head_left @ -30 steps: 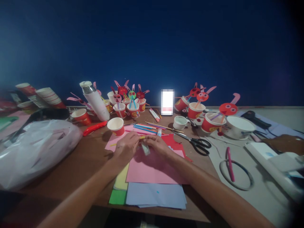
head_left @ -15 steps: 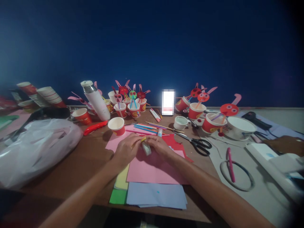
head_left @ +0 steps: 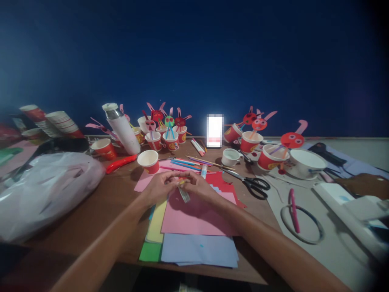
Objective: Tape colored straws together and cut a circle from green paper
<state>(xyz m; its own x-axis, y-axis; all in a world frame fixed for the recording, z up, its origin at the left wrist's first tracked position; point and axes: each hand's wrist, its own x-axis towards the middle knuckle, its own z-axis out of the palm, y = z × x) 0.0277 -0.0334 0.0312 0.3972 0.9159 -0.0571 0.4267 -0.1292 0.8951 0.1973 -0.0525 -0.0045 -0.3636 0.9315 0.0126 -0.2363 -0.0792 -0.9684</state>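
Above a stack of pink paper (head_left: 199, 217), my left hand (head_left: 160, 186) and my right hand (head_left: 199, 187) meet with fingertips pinched together. Between them is a small pale, see-through-looking strip (head_left: 184, 196) with a bit of yellow at its top; I cannot make out its kind. It hangs tilted below the fingers, and both hands seem closed on it. Just beyond the right hand stands a glue stick (head_left: 204, 171). An empty red paper cup (head_left: 148, 162) is behind the left hand.
Black-handled scissors (head_left: 255, 186) lie right of red paper (head_left: 223, 182). Pencils (head_left: 185, 164) and a white mug (head_left: 231, 157) sit behind. Cups with paper animal faces (head_left: 292, 140) line the wall. A plastic bag (head_left: 51, 190) and a white flask (head_left: 123, 129) are at left.
My hands have drawn closer together around the strip, and the left fingers have curled in at its top. The strip has shifted slightly left and less of the yellow shows.
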